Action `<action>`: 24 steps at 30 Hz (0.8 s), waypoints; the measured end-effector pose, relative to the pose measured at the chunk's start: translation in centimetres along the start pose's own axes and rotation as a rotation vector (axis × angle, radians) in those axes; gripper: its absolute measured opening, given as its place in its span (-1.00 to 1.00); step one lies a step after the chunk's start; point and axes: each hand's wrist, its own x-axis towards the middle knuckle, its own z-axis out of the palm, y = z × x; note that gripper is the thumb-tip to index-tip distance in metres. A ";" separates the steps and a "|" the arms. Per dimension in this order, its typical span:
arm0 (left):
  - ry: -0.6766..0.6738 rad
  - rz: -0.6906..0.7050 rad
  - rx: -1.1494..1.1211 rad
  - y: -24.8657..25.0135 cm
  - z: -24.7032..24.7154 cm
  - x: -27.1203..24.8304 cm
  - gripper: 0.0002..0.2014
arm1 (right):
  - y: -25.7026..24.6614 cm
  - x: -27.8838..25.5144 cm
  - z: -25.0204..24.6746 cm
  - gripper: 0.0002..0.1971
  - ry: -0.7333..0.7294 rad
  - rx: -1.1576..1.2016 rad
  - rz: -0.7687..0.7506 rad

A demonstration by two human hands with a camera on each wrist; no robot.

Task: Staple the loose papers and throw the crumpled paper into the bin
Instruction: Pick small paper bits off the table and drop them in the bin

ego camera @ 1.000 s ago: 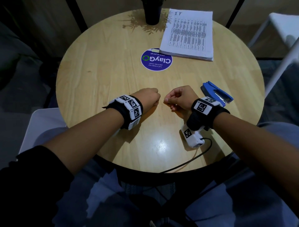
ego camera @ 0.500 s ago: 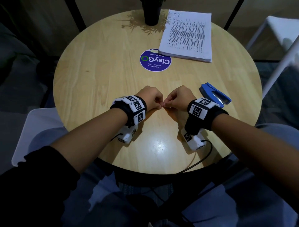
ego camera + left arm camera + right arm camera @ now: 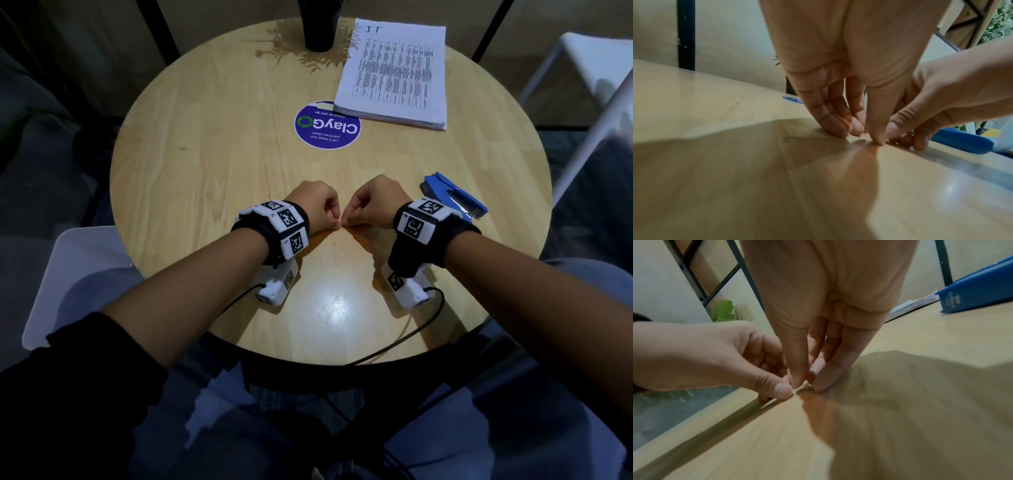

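Note:
My left hand (image 3: 335,222) and right hand (image 3: 347,222) meet fingertip to fingertip low over the round wooden table (image 3: 205,154). Together they pinch a small thin pale strip (image 3: 800,388); I cannot tell what it is. In the right wrist view my right hand (image 3: 807,382) holds one end of it and my left hand (image 3: 784,390) the other. A blue stapler (image 3: 452,198) lies just right of my right wrist. A stack of printed papers (image 3: 394,72) lies at the far right of the table. No crumpled paper or bin is in view.
A round purple sticker (image 3: 327,125) sits at the table's centre. A dark plant pot (image 3: 318,31) stands at the far edge. A white chair (image 3: 68,274) is at the left and a white stool (image 3: 582,68) at the right. Cables hang off the near edge.
My hands were a little apart a second ago. The left hand has moved right, and the fingertips of both now touch.

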 end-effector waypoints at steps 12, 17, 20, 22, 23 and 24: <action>0.043 -0.026 -0.085 -0.4 0.0 0.2 -0.78 | 0.8 -0.3 -1.1 -0.87 -0.060 0.030 -0.128; 0.022 -0.041 -0.070 -1.0 -0.4 -0.1 -0.77 | 1.2 -0.1 -1.3 -0.88 -0.029 0.025 -0.080; 0.050 -0.042 -0.058 -0.5 0.1 0.0 -0.80 | 1.0 -0.1 -0.8 -0.86 0.000 -0.083 -0.090; 0.056 -0.034 -0.047 -0.2 0.1 0.2 -0.82 | 0.9 -0.2 -0.7 -0.83 -0.023 -0.122 -0.105; 0.053 -0.033 -0.041 -0.1 0.0 0.3 -0.82 | 0.9 -0.2 -0.8 -0.83 -0.035 -0.130 -0.107; 0.052 -0.037 -0.036 -0.3 -0.1 0.3 -0.82 | 1.1 -0.2 -1.0 -0.84 -0.038 -0.131 -0.101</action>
